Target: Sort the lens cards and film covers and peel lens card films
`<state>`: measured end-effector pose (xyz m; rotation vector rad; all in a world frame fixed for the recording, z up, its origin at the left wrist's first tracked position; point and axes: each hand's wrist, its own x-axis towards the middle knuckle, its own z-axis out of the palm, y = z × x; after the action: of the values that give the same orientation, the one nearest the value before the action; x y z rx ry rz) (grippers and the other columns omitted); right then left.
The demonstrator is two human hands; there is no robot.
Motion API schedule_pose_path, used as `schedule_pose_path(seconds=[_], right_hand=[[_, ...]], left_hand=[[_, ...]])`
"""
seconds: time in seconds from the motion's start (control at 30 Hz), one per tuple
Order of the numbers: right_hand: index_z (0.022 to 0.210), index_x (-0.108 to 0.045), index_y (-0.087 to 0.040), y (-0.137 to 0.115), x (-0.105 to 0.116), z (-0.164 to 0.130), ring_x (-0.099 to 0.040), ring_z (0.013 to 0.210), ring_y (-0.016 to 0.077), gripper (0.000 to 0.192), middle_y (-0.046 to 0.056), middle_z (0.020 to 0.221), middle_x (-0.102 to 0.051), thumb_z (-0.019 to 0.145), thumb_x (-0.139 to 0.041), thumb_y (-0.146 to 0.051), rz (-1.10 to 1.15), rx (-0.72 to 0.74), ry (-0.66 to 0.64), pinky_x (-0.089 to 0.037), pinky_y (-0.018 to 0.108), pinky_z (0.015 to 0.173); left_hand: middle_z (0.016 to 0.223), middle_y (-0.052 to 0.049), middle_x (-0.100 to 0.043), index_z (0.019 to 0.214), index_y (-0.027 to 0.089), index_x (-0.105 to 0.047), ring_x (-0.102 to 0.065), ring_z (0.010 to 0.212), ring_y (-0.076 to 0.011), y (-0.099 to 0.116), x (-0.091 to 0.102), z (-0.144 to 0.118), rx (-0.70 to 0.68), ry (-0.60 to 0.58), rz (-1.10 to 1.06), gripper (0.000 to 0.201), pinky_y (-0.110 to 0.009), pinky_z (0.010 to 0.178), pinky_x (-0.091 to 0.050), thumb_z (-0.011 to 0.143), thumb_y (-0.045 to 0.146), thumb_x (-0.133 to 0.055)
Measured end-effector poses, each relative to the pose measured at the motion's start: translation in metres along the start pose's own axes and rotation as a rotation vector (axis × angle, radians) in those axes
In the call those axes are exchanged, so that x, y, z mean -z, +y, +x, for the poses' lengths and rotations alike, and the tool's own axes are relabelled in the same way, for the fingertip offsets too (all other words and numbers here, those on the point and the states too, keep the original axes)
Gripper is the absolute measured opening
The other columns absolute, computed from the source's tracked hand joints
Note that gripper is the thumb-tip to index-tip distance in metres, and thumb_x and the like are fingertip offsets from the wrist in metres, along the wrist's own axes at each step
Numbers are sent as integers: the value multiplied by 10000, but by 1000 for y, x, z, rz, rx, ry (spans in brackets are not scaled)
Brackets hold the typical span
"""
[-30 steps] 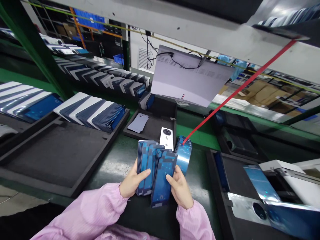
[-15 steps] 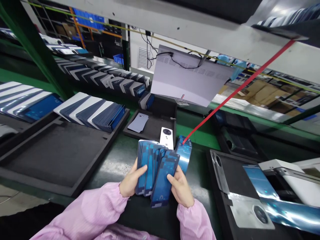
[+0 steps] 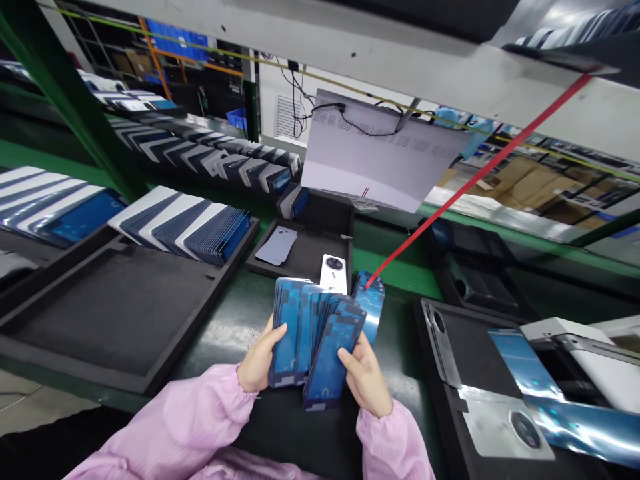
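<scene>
A fanned stack of blue phone panels (image 3: 313, 337) is held upright above the green counter (image 3: 227, 320). It is clasped at its lower left by the left hand (image 3: 260, 360), grip closed, and at its right by the right hand (image 3: 367, 377), grip likewise closed. Beyond the stack a white phone back (image 3: 334, 272) is seen on a black tray (image 3: 305, 257).

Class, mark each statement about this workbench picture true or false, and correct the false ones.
1. Both hands hold a fanned stack of blue panels. True: the left hand and right hand grip the blue panels.
2. The sleeves are green. False: the sleeves are pink.
3. A white phone back stands just behind the fan. True: the white phone back shows a round camera ring.
4. The large black tray on the left is full to its near edge. False: the black tray holds panels only along its far side.
</scene>
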<state>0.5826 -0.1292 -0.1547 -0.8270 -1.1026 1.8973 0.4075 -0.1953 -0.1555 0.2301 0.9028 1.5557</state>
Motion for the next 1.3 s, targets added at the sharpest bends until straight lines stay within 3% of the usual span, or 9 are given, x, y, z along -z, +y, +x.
schedule_pose_path(seconds=[0.1, 0.33, 0.57, 0.7, 0.87, 0.97, 1.1, 1.2, 1.3], right_hand=[[1137, -533, -304, -8, 6, 0, -599, 1070, 225, 479, 32, 1172, -634, 709, -744, -332, 52, 48, 60, -485, 396, 922], [1186, -514, -282, 0, -3, -2, -554, 1137, 239, 508, 50, 1220, -606, 728, -732, -314, 15, -20, -42, -436, 433, 986], [1198, -495, -324, -8, 6, -1, -575, 1115, 237, 535, 35, 1206, -616, 719, -734, -331, 88, 79, 68, -466, 432, 947], [1232, -474, -314, -1, -2, -2, -541, 1162, 232, 571, 37, 1269, -575, 724, -736, -307, 64, 23, -17, -428, 428, 999], [1240, -473, -298, 3, -2, 0, -536, 1168, 237, 570, 44, 1278, -573, 732, -731, -286, 38, 14, 8, -419, 436, 1007], [1273, -435, -332, -5, 4, 0, -544, 1163, 236, 602, 36, 1261, -583, 742, -718, -313, 72, 87, 61, -443, 437, 984], [1284, -423, -339, -4, 2, -2, -524, 1189, 234, 601, 33, 1289, -559, 755, -707, -317, 65, 88, 0, -435, 434, 997], [1275, -439, -317, 5, -2, -2, -506, 1208, 234, 590, 41, 1317, -536, 754, -713, -282, 15, 13, -80, -399, 443, 1032], [1243, -470, -291, 6, 1, -1, -515, 1197, 243, 558, 52, 1299, -551, 745, -722, -277, -26, 0, -78, -384, 453, 1043]], left_hand=[[1147, -61, -666, 1290, 264, -452, -636, 1021, -248, 0, 1, -1, -7, 9, 48, 630, -380, 894, -505, 725, 342, -720], [1145, -66, -667, 1303, 272, -451, -629, 1035, -248, -5, 2, -2, -38, -15, 83, 684, -389, 926, -486, 694, 374, -747], [1116, -62, -684, 1312, 267, -442, -638, 1028, -251, 0, 0, -1, 2, 16, 38, 637, -399, 927, -490, 740, 346, -710], [1135, -75, -676, 1321, 259, -423, -631, 1043, -258, -5, 0, -3, -49, -21, 105, 723, -403, 936, -485, 686, 322, -765], [1203, -57, -644, 1262, 265, -494, -559, 1163, -243, -1, -1, 0, 2, 79, -22, 563, -365, 989, -448, 755, 430, -678], [1146, -70, -671, 1286, 258, -459, -614, 1080, -257, 0, -2, 1, 3, 39, -22, 597, -416, 949, -478, 750, 375, -696], [1086, -74, -695, 1297, 244, -434, -653, 993, -255, -4, -3, 0, -38, 28, 72, 727, -433, 929, -488, 665, 335, -782], [1177, -86, -655, 1275, 244, -473, -596, 1105, -271, -6, -2, 1, -21, 8, 62, 685, -433, 984, -446, 679, 435, -751], [1281, -88, -590, 1253, 245, -521, -468, 1257, -270, -5, -1, 4, 6, 100, 46, 581, -426, 1056, -371, 770, 557, -604]])
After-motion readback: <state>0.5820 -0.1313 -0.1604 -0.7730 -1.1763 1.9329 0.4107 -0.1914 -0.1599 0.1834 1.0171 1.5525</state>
